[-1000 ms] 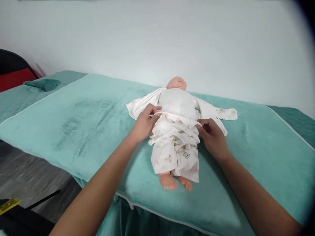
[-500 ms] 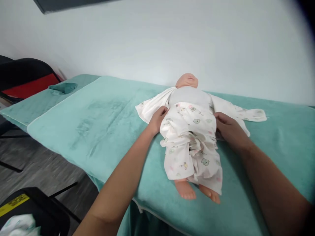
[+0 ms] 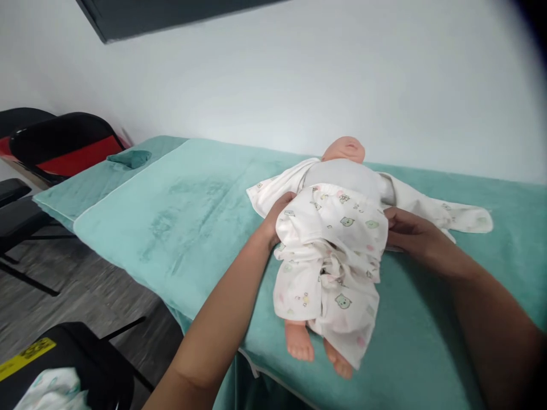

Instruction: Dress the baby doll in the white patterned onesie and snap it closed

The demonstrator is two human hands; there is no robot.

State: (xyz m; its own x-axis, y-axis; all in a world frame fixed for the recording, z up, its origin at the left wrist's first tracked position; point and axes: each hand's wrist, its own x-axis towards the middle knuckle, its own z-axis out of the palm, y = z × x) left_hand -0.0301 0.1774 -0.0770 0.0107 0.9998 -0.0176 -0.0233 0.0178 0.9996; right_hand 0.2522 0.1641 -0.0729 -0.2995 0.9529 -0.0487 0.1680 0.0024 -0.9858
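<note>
A baby doll [image 3: 347, 149] lies on its back, its head at the far side and its bare feet [image 3: 299, 341] towards me. It wears white printed baby pants [image 3: 337, 228], bunched at the crotch and legs. A white printed top [image 3: 436, 210] spreads open at both sides over a plain pale layer [image 3: 346, 173] on the chest. My left hand [image 3: 280, 216] is closed on the pants' waist at the left side, its fingertips partly hidden by the cloth. At the opposite side, my right hand [image 3: 412, 233] has bent fingers pinching the pants' edge.
The doll rests on a teal padded table [image 3: 171, 210] with a face hole [image 3: 132, 158] at its left end. A white wall stands behind. Black chairs [image 3: 68, 142] are at the left. Nearer, a black seat [image 3: 81, 353] carries a crumpled white cloth [image 3: 55, 390].
The view has shifted slightly. The doll's feet and pant legs have swung left relative to its head. Both hands stay at the sides of the waist.
</note>
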